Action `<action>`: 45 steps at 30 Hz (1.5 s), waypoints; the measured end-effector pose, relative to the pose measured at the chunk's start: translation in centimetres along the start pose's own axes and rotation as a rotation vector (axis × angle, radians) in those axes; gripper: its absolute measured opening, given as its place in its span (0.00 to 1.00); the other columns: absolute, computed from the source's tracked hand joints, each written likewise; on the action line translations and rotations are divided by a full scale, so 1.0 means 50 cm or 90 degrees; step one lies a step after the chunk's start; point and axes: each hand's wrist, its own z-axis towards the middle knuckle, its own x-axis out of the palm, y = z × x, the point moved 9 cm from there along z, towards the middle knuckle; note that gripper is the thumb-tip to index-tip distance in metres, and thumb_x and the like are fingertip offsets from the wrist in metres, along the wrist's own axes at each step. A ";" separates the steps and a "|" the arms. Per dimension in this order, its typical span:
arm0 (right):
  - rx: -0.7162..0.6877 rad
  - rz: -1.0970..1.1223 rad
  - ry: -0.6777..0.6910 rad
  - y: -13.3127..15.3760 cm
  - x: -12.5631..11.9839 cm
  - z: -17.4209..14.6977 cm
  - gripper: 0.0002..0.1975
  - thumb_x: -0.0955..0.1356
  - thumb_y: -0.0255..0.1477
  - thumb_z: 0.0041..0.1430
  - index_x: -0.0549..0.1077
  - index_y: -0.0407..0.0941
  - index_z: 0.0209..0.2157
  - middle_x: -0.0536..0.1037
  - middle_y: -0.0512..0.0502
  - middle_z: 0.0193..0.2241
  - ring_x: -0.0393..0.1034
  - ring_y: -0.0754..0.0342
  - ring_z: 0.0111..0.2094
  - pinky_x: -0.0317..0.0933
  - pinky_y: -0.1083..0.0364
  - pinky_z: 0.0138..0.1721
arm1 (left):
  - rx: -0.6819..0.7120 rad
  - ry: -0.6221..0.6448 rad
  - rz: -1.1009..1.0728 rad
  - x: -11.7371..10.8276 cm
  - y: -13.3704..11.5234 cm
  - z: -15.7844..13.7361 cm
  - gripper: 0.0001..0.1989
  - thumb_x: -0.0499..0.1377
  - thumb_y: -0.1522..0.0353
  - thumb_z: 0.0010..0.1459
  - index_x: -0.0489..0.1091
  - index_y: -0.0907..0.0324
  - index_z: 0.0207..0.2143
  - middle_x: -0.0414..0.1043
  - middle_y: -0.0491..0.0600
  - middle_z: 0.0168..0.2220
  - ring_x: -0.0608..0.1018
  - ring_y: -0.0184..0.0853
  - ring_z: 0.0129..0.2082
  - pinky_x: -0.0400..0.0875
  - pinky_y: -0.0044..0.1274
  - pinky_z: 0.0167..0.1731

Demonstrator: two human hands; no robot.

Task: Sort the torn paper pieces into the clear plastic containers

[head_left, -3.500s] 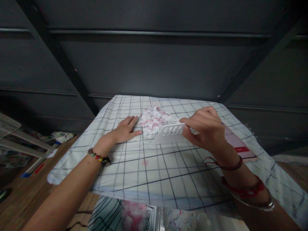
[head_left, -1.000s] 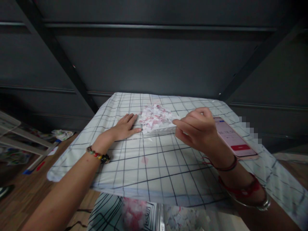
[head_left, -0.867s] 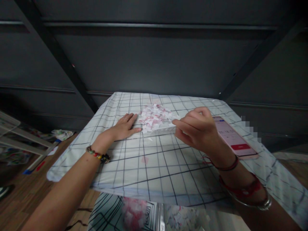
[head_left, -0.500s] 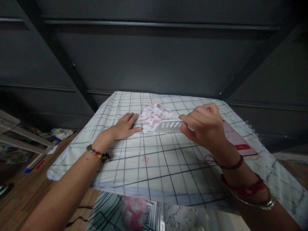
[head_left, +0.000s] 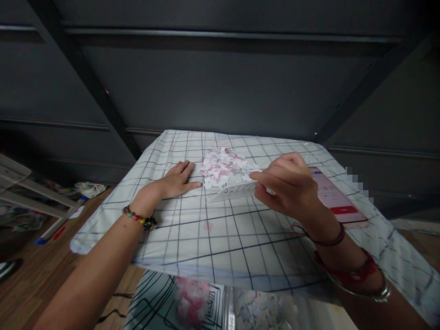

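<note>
A heap of torn white and pink paper scraps (head_left: 225, 166) lies on the white checked tablecloth (head_left: 227, 238). To the left of the heap, my left hand (head_left: 176, 181) rests flat on the cloth, fingers stretched out, holding nothing. My right hand (head_left: 287, 185) pinches one end of a thin white plastic piece (head_left: 233, 191), which is tilted at the near edge of the heap. Its slots barely show at this angle, and my fingers cover its right end.
A lit phone (head_left: 338, 197) lies right of my right hand. Below the table's front edge are a bag of pink scraps (head_left: 193, 300) and a clear bag of white scraps (head_left: 259, 309). Dark panels (head_left: 220, 87) stand behind the table. A pale frame (head_left: 41, 197) is at left.
My right hand has moved slightly left and toward me, and the white plastic piece has tilted and come nearer. More of the phone shows. My left hand has stayed nearly in place.
</note>
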 end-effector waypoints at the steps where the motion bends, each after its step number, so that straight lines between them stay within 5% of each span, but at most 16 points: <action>1: 0.000 -0.010 0.002 0.000 0.001 0.001 0.05 0.62 0.23 0.51 0.68 0.45 0.27 0.68 0.56 0.17 0.58 0.58 0.23 0.52 0.54 0.33 | -0.001 0.005 0.001 0.001 0.000 -0.001 0.45 0.39 0.45 0.55 0.41 0.69 0.63 0.36 0.61 0.64 0.40 0.47 0.63 0.44 0.34 0.58; 8: -0.013 0.030 0.064 0.030 -0.003 0.013 0.08 0.62 0.21 0.52 0.67 0.44 0.23 0.65 0.55 0.16 0.56 0.59 0.22 0.53 0.55 0.33 | -0.021 0.015 0.035 0.003 -0.003 -0.006 0.45 0.39 0.45 0.56 0.40 0.71 0.62 0.35 0.62 0.64 0.39 0.47 0.63 0.41 0.33 0.58; 13: 0.029 -0.040 0.048 0.055 -0.043 -0.005 0.05 0.62 0.22 0.54 0.68 0.43 0.29 0.67 0.54 0.18 0.57 0.57 0.24 0.52 0.54 0.32 | -0.052 0.058 0.044 0.008 -0.006 -0.026 0.42 0.40 0.49 0.58 0.37 0.73 0.63 0.31 0.63 0.64 0.39 0.47 0.63 0.40 0.33 0.58; 18: 0.084 -0.147 0.041 0.078 -0.065 -0.027 0.05 0.62 0.21 0.55 0.69 0.41 0.31 0.69 0.51 0.19 0.60 0.54 0.26 0.52 0.53 0.31 | -0.034 0.062 0.058 0.030 -0.007 -0.108 0.42 0.39 0.47 0.59 0.37 0.71 0.63 0.30 0.63 0.64 0.38 0.50 0.62 0.40 0.36 0.58; 26: 0.054 -0.026 0.038 0.159 -0.084 0.008 0.05 0.63 0.20 0.53 0.71 0.38 0.29 0.71 0.50 0.19 0.61 0.55 0.26 0.54 0.53 0.34 | 0.049 -0.032 0.094 0.049 -0.014 -0.239 0.42 0.33 0.45 0.59 0.41 0.69 0.63 0.35 0.62 0.64 0.41 0.49 0.62 0.41 0.37 0.58; 45: 0.070 0.021 0.027 0.216 -0.137 0.009 0.04 0.64 0.19 0.54 0.70 0.38 0.31 0.70 0.51 0.19 0.60 0.57 0.26 0.55 0.52 0.34 | 0.044 -0.075 0.095 0.049 -0.023 -0.260 0.40 0.33 0.47 0.60 0.46 0.68 0.62 0.39 0.61 0.64 0.43 0.49 0.62 0.44 0.39 0.57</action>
